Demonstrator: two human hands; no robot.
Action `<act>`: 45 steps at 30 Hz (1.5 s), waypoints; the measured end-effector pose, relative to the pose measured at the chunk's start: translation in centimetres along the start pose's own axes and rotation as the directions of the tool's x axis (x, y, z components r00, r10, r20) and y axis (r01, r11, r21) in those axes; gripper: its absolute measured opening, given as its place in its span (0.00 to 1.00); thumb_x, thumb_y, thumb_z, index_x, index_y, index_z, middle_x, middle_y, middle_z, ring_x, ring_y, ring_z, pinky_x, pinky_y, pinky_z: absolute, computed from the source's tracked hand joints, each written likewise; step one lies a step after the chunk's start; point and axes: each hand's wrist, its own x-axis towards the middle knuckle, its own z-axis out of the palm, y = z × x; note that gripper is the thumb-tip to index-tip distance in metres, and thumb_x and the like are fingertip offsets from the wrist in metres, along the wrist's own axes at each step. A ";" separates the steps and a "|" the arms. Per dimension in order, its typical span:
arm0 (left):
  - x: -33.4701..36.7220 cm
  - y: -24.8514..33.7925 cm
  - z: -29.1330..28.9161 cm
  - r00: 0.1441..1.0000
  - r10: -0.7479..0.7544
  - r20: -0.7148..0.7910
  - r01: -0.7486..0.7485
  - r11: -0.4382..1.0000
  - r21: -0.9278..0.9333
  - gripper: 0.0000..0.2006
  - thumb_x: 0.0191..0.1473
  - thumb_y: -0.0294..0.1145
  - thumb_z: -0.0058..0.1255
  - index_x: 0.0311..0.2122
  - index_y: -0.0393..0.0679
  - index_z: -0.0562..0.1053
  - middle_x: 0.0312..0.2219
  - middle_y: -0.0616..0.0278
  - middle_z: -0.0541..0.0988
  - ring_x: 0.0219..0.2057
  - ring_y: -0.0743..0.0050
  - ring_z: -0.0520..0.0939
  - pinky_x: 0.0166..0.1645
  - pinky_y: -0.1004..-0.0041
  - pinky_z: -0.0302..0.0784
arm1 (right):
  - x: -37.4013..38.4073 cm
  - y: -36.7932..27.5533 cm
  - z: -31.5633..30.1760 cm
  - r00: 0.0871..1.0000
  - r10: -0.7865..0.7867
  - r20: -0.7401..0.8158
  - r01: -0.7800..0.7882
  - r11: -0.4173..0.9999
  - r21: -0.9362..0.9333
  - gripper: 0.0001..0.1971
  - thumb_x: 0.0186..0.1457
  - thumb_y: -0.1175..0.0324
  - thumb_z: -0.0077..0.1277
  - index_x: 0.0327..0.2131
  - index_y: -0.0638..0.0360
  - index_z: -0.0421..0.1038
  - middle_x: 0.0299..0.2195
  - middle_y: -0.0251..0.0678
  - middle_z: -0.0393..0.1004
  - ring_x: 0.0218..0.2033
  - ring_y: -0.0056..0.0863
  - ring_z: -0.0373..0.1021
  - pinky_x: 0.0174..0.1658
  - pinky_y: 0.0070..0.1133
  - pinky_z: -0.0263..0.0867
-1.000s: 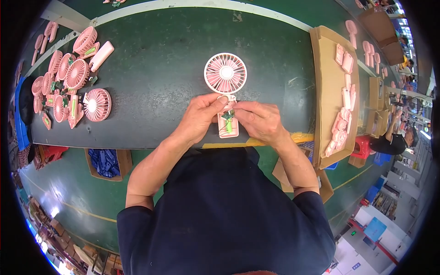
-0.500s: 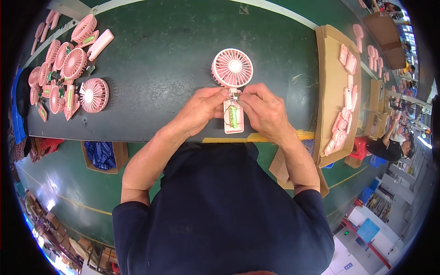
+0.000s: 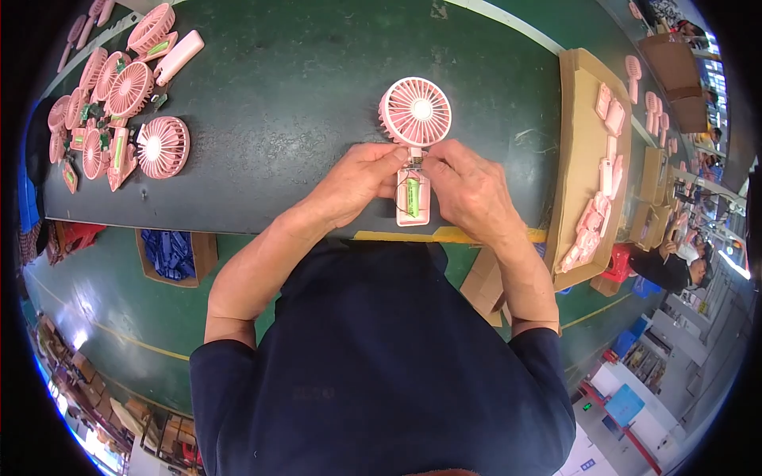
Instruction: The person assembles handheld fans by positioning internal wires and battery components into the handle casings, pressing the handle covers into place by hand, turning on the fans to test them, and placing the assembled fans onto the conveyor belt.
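Note:
A pink handheld fan (image 3: 416, 113) lies on the dark table before me, its round grille pointing away. Its opened handle (image 3: 423, 215) shows a green battery (image 3: 413, 196), thin wires and a small circuit board (image 3: 415, 161) near the neck. From the left, my left hand (image 3: 359, 184) pinches the fan at the neck beside the board. On the other side, my right hand (image 3: 471, 189) has its thumb and fingers closed at the board's edge. Whether a wire or other small part sits between the right fingertips is hidden.
On the table's left is a pile of pink fans (image 3: 128, 89) with open handles. A cardboard tray (image 3: 586, 147) of pink casing pieces stands at the right. Below the table edge are a box of blue items (image 3: 168, 255) and a cardboard piece (image 3: 482, 289). Another person (image 3: 675, 266) is at far right.
In the picture, the fan and both hands have shifted slightly right and up. Both hands keep their hold at the fan's neck and board.

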 end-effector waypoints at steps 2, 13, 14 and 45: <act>0.0 0.1 0.3 1.000 -0.003 -0.002 0.003 1.000 0.007 0.18 0.71 0.37 0.43 0.54 0.33 0.73 0.45 0.59 0.81 0.44 0.74 0.83 0.51 0.69 0.82 | 0.1 0.0 0.0 1.000 -0.012 0.016 0.013 1.000 -0.021 0.08 0.46 0.78 0.57 0.33 0.62 0.74 0.35 0.34 0.72 0.35 0.33 0.76 0.30 0.30 0.74; 0.2 -0.1 1.2 0.981 0.094 -0.172 -0.111 0.990 -0.092 0.15 0.69 0.38 0.47 0.50 0.35 0.75 0.39 0.62 0.81 0.39 0.77 0.83 0.43 0.71 0.83 | -0.5 0.3 1.9 0.960 0.105 -0.260 -0.045 0.973 0.226 0.14 0.49 0.69 0.66 0.40 0.62 0.78 0.39 0.39 0.76 0.30 0.38 0.76 0.33 0.29 0.74; 0.3 -0.4 0.6 0.983 0.122 -0.141 -0.140 0.982 -0.130 0.14 0.69 0.37 0.47 0.50 0.36 0.75 0.42 0.59 0.82 0.41 0.74 0.84 0.46 0.69 0.83 | -0.5 -0.7 1.6 0.947 0.111 -0.302 -0.050 0.978 0.204 0.17 0.47 0.67 0.68 0.40 0.62 0.78 0.39 0.40 0.75 0.33 0.39 0.75 0.35 0.30 0.74; -0.3 -1.6 1.2 0.943 0.315 -0.107 -0.327 0.937 -0.123 0.17 0.71 0.37 0.43 0.55 0.34 0.71 0.45 0.58 0.80 0.46 0.73 0.83 0.47 0.70 0.83 | -0.1 -2.7 5.8 0.736 0.657 -0.162 -0.275 0.509 0.816 0.09 0.54 0.79 0.60 0.39 0.62 0.73 0.36 0.35 0.74 0.35 0.22 0.71 0.39 0.21 0.70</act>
